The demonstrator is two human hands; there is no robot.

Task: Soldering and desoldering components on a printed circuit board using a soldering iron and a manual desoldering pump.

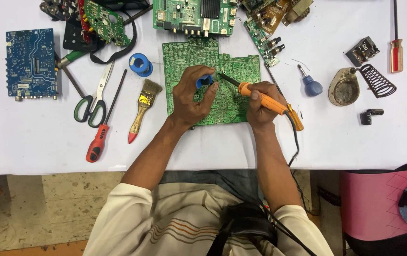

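Note:
A large green circuit board (232, 71) lies solder side up in the middle of the white table. My left hand (191, 97) rests on it and grips a small blue spool (204, 81) between thumb and fingers. My right hand (259, 106) holds an orange soldering iron (267, 99); its dark tip points left and ends just beside the spool, over the board. The iron's black cord (296, 142) trails off the table's front edge.
Left of the board lie a paint brush (143, 106), a red screwdriver (100, 137), green-handled scissors (93, 97), a blue solder reel (140, 64) and a blue circuit board (30, 62). More boards crowd the far edge. A soldering stand (355, 85) and blue-handled tool (310, 84) sit right.

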